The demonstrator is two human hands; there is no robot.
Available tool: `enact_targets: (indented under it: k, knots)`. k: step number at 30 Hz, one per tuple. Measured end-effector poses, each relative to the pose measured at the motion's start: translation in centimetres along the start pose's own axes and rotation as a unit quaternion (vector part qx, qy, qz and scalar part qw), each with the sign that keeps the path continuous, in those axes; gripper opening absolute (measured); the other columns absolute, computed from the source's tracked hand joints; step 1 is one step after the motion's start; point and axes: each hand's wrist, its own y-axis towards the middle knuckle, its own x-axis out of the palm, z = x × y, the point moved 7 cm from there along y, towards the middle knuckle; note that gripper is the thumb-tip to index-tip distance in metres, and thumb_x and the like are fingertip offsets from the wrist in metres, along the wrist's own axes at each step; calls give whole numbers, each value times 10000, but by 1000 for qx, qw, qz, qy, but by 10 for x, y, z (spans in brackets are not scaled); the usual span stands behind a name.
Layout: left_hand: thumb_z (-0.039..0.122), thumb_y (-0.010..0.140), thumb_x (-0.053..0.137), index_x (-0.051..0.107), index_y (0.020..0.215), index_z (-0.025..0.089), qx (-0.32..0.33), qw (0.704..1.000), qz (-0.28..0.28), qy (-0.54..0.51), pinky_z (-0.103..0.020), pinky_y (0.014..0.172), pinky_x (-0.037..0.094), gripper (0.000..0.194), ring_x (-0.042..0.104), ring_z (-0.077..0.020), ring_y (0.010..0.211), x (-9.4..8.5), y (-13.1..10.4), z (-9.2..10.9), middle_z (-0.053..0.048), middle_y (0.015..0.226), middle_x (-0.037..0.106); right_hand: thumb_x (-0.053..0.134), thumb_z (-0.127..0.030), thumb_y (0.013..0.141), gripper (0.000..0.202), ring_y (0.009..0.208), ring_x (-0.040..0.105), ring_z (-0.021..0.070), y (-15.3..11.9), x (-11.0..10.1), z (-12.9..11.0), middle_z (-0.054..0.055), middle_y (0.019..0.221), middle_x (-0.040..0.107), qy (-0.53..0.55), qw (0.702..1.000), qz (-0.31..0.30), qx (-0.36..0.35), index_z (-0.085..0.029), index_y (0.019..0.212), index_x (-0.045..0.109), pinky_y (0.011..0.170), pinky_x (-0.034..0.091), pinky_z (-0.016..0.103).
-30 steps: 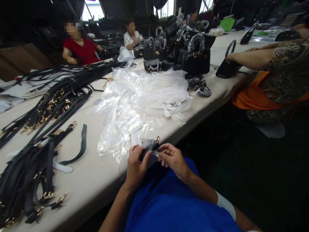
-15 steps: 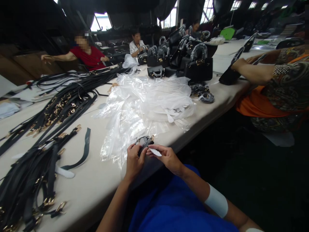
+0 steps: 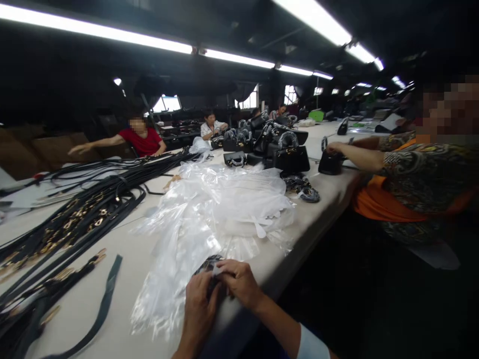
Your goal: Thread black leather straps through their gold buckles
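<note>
A coiled black strap (image 3: 208, 264), partly wrapped in clear film, is at the near edge of the table. My left hand (image 3: 199, 298) grips it from the left, with fingers curled round its lower side. Close against it on the right, my right hand (image 3: 241, 283) pinches a small white strip (image 3: 217, 270) over the coil. My fingers hide much of the strap and most of the strip. Just beyond both hands spreads a heap of clear plastic bags (image 3: 194, 219), with some white strips (image 3: 259, 228) on its right side.
Black straps with gold buckles (image 3: 75, 214) cover the table's left side; a loose dark strap (image 3: 107, 294) lies nearer. Black handbags (image 3: 292, 158) pile up at the back, with coiled straps (image 3: 309, 193) in front. At right, a co-worker (image 3: 407, 169) handles a black bag (image 3: 330, 162).
The view has tilted upward, so ceiling lights show and my hands appear lower. My right hand has brought the white strip from beside the coiled strap onto it. The right co-worker's bag is more upright.
</note>
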Motion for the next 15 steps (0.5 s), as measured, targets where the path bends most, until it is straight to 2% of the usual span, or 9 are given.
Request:
enact_targets:
  k: [1, 3, 5, 6, 9, 11, 15]
  knots:
    - [370, 841, 599, 642, 941, 238, 2, 1000, 3, -3, -453, 763, 553, 172, 662, -281, 869, 2, 0, -4, -77, 924, 685, 707, -423, 775, 178, 615, 628, 155, 2, 1, 4, 37, 1062, 701, 6, 1000, 8, 5, -266, 801, 788, 438, 461, 254]
    - [392, 837, 600, 649, 920, 237, 13, 1000, -7, -17, -421, 729, 560, 183, 667, -264, 826, 8, 1, -10, -66, 889, 683, 716, -405, 778, 153, 780, 680, 191, 6, 0, 0, 23, 1017, 724, 2, 999, 14, -33, -272, 798, 790, 613, 537, 271]
    - [403, 839, 589, 657, 877, 228, 23, 999, -25, -20, -397, 705, 563, 192, 669, -250, 781, 12, 1, -17, -59, 842, 688, 719, -384, 790, 143, 909, 687, 203, 8, -2, -12, 20, 947, 745, -1, 996, -5, -91, -268, 825, 794, 819, 529, 288]
    - [410, 834, 589, 661, 864, 223, 25, 999, -35, -15, -392, 696, 566, 203, 672, -251, 769, 14, 1, -21, -60, 828, 694, 722, -383, 791, 151, 921, 690, 203, 9, -2, -18, 22, 926, 751, 0, 993, -23, -112, -262, 843, 796, 862, 516, 291]
    - [434, 806, 616, 677, 908, 213, 19, 998, -60, 7, -395, 713, 584, 251, 688, -269, 813, 13, 0, -33, -78, 878, 724, 734, -385, 780, 172, 861, 702, 192, 13, -1, -31, 24, 886, 760, -20, 986, -82, -142, -255, 874, 795, 828, 523, 277]
    - [446, 795, 631, 679, 964, 210, 12, 997, -72, 4, -390, 746, 594, 295, 699, -273, 859, 9, 0, -40, -84, 929, 734, 729, -389, 785, 168, 821, 702, 184, 17, 1, -34, 18, 850, 761, -41, 983, -100, -149, -263, 875, 795, 791, 524, 268]
    - [490, 816, 597, 688, 977, 241, -23, 994, -96, -50, -337, 786, 595, 310, 708, -244, 897, 7, -3, -48, -48, 967, 743, 731, -443, 767, 202, 727, 688, 178, 18, 2, -26, 20, 756, 752, -31, 990, -58, -121, -260, 814, 802, 701, 512, 256]
